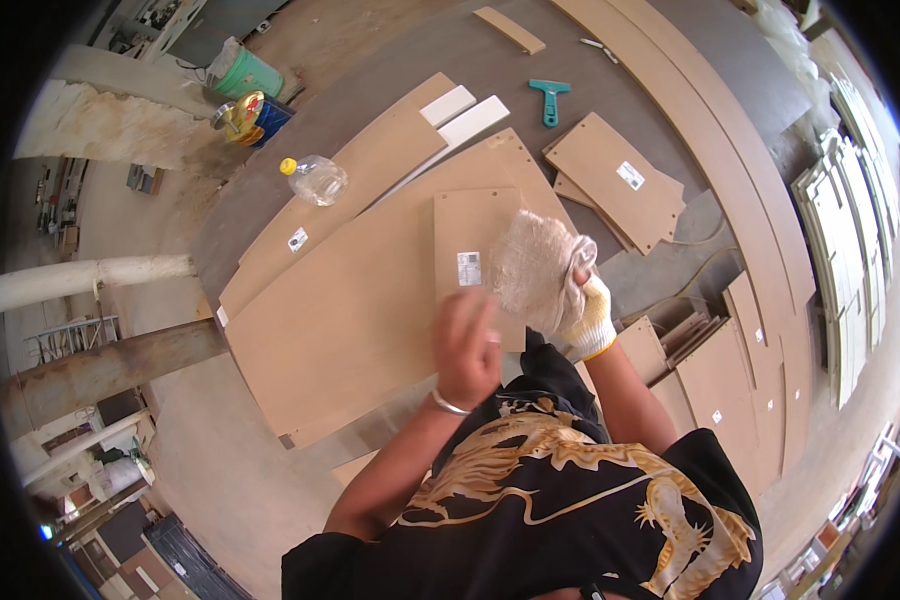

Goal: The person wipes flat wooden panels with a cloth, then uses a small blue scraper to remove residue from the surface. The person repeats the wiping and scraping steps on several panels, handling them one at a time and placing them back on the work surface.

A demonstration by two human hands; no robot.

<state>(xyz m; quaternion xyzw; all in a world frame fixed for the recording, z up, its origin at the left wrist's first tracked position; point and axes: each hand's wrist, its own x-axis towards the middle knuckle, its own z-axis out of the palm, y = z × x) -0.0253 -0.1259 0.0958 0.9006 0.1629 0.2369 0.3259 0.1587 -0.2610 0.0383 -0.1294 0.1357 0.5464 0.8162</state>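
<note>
Fingers of our bare left hand [467, 350] are loosely bent, nothing seen in them; blurred, so we can't tell if they touch the small panel [470, 220] below. Right hand [590, 312], in a white knit glove with yellow cuff, has its fingers closed on a beige cloth [535, 265], gripping the bunched edge. Head view only, 12 o'clock = straight away from us. Key relation: cloth sits at about 2 o'clock from the left fingertips, near but apart as far as we can see, and over the panel's right edge; cloth-to-panel contact unclear. Small panel's long axis runs roughly 12 to 6; cloth is a lump, no clean axis. Right hand is at the cloth's 3-to-4 o'clock side, so it's the nearer one; left is nearer the panel's white label [469, 268], which lies at 12 from its fingertips. Small panel rests flat on the large panel [340, 310], which stretches off toward 9. Around us from the left hand: yellow-capped bottle [320, 183] between 10 and 11, teal scraper [549, 100] near 1, stacked panels [600, 170] between 1 and 2.
</note>
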